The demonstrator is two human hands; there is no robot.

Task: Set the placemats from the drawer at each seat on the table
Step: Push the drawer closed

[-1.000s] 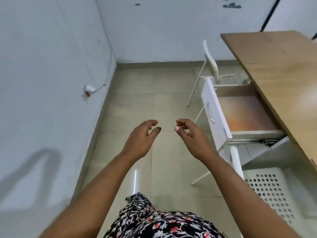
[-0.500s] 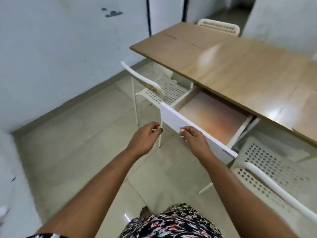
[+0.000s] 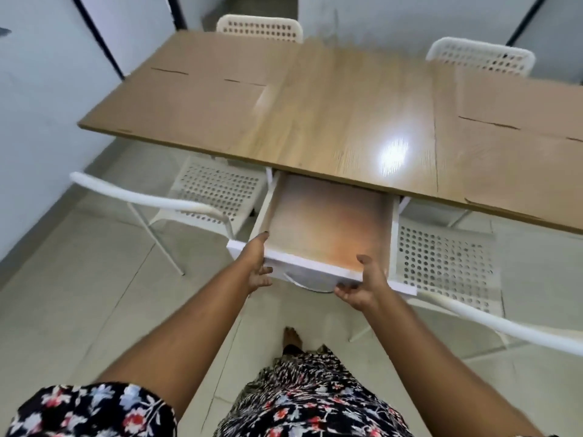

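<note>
Half a second ago the drawer (image 3: 325, 228) sat off to the right of the view, seen at an angle, and both hands hung in front of its white front panel with fingers loosely curled, holding nothing. Now the view faces the table (image 3: 331, 121) squarely and the drawer lies at the centre of the frame, pulled out from under the near edge. The left hand (image 3: 257, 263) grips the front panel near its left end, thumb over the top edge and fingers curled below. The right hand (image 3: 362, 287) grips it near the right end the same way, thumb up and fingers under.

The drawer floor shows only bare tan board. On the table, 2 flat brown sheets, the placemats (image 3: 202, 80), lie at the upper left of the frame and more at the right (image 3: 517, 99), near the far chairs (image 3: 260, 28)

My reading is that the mats are already laid out, so the grip on the panel suits pushing the drawer shut, though I cannot be sure
</note>
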